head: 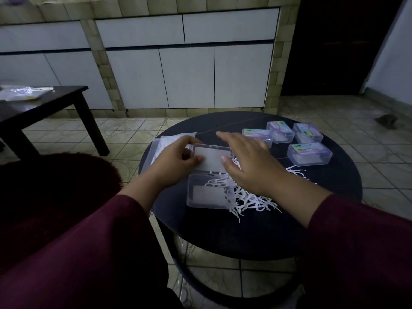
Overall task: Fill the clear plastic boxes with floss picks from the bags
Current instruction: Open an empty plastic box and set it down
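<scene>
I count four closed clear plastic boxes (308,153) already filled — the open hinged clear box (210,175) holds few white floss picks (249,197). My left hand (176,159) pinches its lid; my right hand (247,161) hovers flat, fingers spread.

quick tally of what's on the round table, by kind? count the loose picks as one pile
Closed labelled boxes, far right: 4
Open clear box, lid held up by the left hand: 1
Pile of loose white floss picks, partly under the right hand: 1
Stack of plastic bags at the left edge, number unclear: 1
Total: 7
</scene>
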